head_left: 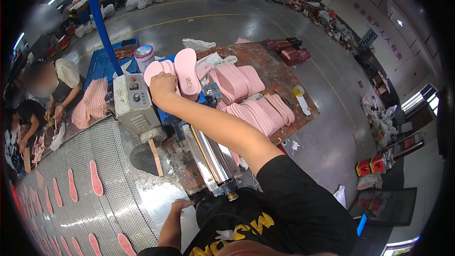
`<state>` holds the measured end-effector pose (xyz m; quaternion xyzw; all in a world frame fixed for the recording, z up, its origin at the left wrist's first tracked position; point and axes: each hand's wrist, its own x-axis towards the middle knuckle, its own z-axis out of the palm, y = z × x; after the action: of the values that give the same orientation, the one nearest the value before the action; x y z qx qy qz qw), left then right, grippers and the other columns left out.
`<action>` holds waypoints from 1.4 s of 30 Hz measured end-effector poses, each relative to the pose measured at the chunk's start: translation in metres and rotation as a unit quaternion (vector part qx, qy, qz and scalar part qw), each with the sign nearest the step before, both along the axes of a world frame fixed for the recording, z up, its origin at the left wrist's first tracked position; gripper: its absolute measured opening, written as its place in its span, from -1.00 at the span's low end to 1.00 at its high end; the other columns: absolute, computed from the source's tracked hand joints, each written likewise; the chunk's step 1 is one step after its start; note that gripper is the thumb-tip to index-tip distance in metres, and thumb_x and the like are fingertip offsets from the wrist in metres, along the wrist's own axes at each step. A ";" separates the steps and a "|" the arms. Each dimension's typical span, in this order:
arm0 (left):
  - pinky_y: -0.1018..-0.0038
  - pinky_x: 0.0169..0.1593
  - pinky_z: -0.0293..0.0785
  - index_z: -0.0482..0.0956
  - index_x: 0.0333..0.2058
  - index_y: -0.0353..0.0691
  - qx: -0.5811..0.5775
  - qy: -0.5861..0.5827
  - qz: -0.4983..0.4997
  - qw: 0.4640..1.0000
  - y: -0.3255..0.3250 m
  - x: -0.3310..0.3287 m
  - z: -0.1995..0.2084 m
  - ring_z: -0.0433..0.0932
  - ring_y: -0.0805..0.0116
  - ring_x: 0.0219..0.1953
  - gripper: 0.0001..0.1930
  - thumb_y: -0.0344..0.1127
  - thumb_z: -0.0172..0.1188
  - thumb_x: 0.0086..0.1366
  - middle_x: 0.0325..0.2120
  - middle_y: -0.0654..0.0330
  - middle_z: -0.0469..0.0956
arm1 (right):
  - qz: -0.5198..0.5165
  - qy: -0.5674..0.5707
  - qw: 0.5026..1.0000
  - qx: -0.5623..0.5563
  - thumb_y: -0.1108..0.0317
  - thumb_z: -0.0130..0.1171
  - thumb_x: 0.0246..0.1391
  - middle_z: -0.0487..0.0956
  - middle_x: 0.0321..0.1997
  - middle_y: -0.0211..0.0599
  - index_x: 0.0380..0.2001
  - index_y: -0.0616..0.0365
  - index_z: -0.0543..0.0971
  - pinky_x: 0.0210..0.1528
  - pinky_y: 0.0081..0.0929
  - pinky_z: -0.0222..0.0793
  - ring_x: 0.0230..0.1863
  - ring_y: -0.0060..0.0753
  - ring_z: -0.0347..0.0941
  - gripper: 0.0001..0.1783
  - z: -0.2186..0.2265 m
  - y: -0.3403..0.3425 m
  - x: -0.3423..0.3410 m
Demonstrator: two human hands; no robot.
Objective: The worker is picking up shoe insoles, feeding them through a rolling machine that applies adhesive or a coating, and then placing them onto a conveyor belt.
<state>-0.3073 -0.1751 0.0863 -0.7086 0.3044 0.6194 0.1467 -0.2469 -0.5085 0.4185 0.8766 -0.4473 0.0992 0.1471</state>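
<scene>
Running already, the mesh conveyor point(113, 161) carries pink insoles point(96, 178); stacks point(256, 109) wait on the table. Right hand point(162, 85) clutches a few insoles point(186, 73) above the machine; left hand point(182, 205) probably rests curled at the edge.

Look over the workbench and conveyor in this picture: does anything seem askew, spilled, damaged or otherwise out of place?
Mostly orderly. The pink insoles lie in neat fanned rows, and those on the mesh conveyor are evenly spaced. What stands out: the bench surface beside the metal roller is caked with crusty residue, and a wooden stick lies loose across a dark pad there.
</scene>
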 end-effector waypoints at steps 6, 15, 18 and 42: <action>0.30 -0.49 0.43 0.44 0.02 -0.27 0.011 0.009 0.003 1.000 0.001 -0.007 -0.001 0.42 0.24 -0.53 -0.18 0.29 0.21 -0.06 -0.28 0.04 0.50 | 0.071 -0.090 0.991 0.073 0.19 0.30 -0.30 0.46 -0.21 0.05 -0.14 0.40 0.40 -0.40 -0.22 0.47 -0.28 -0.04 0.51 -0.35 0.030 0.012 -0.027; 0.33 -0.61 0.45 0.50 -0.03 -0.15 -0.009 0.039 0.075 0.996 0.019 0.012 -0.026 0.43 0.31 -0.69 -0.20 0.38 0.22 -0.09 -0.48 0.08 0.51 | 0.274 -0.243 0.918 0.155 0.42 0.28 -0.32 0.45 -0.12 -0.03 -0.09 0.24 0.42 0.00 -0.26 0.30 -0.07 0.03 0.39 -0.42 0.052 0.028 -0.272; 0.39 -0.56 0.46 0.56 -0.18 -0.26 -0.002 0.098 0.115 0.989 0.007 0.023 0.007 0.45 0.36 -0.64 -0.46 0.12 0.21 0.07 -0.49 0.14 0.56 | 0.169 -0.209 0.949 0.166 0.42 0.29 -0.34 0.45 -0.16 -0.08 -0.11 0.21 0.45 -0.04 -0.26 0.29 -0.09 -0.02 0.38 -0.43 0.014 0.027 -0.373; 0.25 0.16 0.24 0.34 0.03 -0.25 -0.693 -0.040 -0.016 0.720 -0.046 0.064 0.217 0.32 0.03 0.08 -0.34 -0.34 0.31 -0.15 -0.04 0.03 0.38 | 0.064 -0.172 0.857 0.482 0.52 0.12 -0.03 0.53 -0.50 -0.20 -0.28 0.26 0.52 -0.39 -0.49 0.38 -0.49 -0.38 0.48 -0.81 -0.178 0.153 -0.434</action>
<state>-0.2432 -0.2211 0.3034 -0.6314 0.6539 0.2044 -0.3634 -0.6804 -0.3551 0.2407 0.8335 -0.4002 0.0301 -0.3798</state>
